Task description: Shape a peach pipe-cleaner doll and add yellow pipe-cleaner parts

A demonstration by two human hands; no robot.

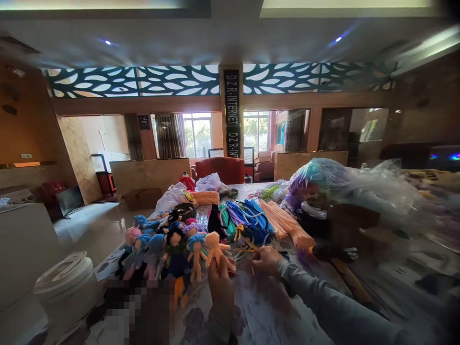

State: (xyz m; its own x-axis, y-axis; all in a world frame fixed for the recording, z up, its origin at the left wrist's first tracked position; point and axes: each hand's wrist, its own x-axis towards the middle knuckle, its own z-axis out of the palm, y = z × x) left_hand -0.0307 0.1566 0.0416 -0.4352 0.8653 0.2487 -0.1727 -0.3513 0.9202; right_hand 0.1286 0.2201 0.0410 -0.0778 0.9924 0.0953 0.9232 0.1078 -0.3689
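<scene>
Leaf-patterned openwork panels (172, 81) run beneath the ceiling of a dim room, divided by a pillar sign (232, 112) reading DZR-INTERNET, with bright windows and a red chair (220, 170) beyond the glossy tabletop (257, 314). At far left, a white lidded bucket (66, 278) stands beside the table, a flat-screen monitor (70, 201) farther back. Along the table's left side, fuzzy dolls (151, 249) crowd together, several with blue hair and one with pink. Just right of them, a plain peach doll (212, 242) sits upright in the left hand (221, 278), whose fingers grip its lower part. Behind it lie green pipe cleaners (227, 220), then blue pipe cleaners (253, 218). Nearer, the right hand (266, 261) reaches among loose stems with bent fingers; whether they pinch one, I cannot tell. Farther right come peach pipe cleaners (287, 225), a black-headed tool (330, 252) and a bulging clear plastic bag (381, 184).
</scene>
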